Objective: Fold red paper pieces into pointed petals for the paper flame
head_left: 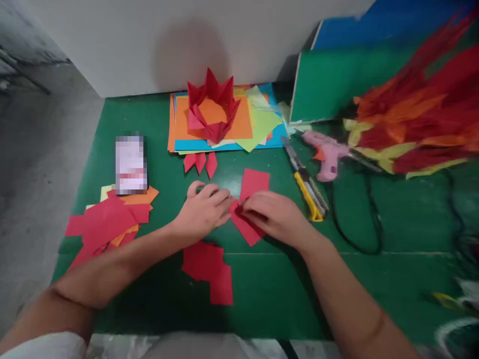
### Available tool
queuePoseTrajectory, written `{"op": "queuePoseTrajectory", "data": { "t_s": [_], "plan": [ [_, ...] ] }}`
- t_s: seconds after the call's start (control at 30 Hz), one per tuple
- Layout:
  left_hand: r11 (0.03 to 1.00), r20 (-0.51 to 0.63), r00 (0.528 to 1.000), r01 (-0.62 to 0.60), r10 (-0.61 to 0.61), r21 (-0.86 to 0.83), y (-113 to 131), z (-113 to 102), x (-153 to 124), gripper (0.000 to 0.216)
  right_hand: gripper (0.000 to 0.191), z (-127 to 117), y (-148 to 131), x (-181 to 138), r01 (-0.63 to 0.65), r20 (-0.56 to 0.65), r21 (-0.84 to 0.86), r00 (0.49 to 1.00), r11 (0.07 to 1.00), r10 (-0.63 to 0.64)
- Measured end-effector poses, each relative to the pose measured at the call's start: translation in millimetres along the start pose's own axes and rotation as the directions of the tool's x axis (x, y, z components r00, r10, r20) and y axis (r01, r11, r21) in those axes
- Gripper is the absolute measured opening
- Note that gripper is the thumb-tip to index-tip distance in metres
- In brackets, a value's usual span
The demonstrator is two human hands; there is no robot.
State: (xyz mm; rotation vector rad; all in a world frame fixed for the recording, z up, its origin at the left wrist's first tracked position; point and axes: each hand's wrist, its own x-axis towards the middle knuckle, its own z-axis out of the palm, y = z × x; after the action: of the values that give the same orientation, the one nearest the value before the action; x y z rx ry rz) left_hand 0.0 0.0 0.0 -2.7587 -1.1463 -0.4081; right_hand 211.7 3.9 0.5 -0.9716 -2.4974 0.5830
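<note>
A small red paper piece, its upper end folded over, lies slanted between my two hands. My right hand pinches its upper part with fingers and thumb together. From the other side, my left hand closes thumb and index finger on the same paper's upper left corner; its other fingers are curled. The exact fold is partly hidden behind the fingertips. Just beyond, another red paper rectangle lies flat. Red paper pieces rest nearer me, and small folded red diamonds sit beyond my left hand.
A red pointed paper ring stands on stacked coloured sheets by the white wall. To the right lie a yellow utility knife, a pink glue gun and its cable. A phone and paper scraps are left.
</note>
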Motion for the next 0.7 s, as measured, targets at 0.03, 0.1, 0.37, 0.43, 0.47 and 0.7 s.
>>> {"op": "queuePoseTrajectory", "data": {
  "t_s": [0.03,0.1,0.37,0.43,0.47,0.7],
  "plan": [
    [1.0,-0.003,1.0,0.01,-0.01,-0.002,-0.3,0.2,0.6,0.02,0.016,-0.1,0.1,-0.1,-0.001,0.0,0.003,1.0,1.0,0.001],
    [1.0,-0.005,1.0,0.028,-0.028,-0.011,-1.2,0.3,1.5,0.02,0.016,-0.4,0.2,-0.3,-0.006,0.001,0.005,1.0,1.0,0.005],
    [0.998,0.021,0.999,0.034,-0.033,-0.054,-4.7,0.2,2.5,0.027,0.018,-1.5,-0.3,0.8,-0.013,0.0,-0.001,1.0,1.0,0.013],
    [0.999,0.035,0.999,0.014,-0.012,-0.049,-4.6,1.0,2.6,0.025,0.018,-1.2,0.2,0.5,-0.013,0.001,0.003,1.0,1.0,0.013],
    [0.999,0.038,0.999,0.008,-0.006,-0.047,-4.5,1.4,2.6,0.024,0.018,-1.1,0.5,0.2,-0.015,0.004,0.005,1.0,1.0,0.015],
    [0.999,0.07,0.998,-0.001,0.005,-0.049,-2.6,2.6,1.9,0.026,0.017,-5.8,2.2,-1.1,-0.028,0.052,0.001,0.998,1.0,0.028]
  ]
}}
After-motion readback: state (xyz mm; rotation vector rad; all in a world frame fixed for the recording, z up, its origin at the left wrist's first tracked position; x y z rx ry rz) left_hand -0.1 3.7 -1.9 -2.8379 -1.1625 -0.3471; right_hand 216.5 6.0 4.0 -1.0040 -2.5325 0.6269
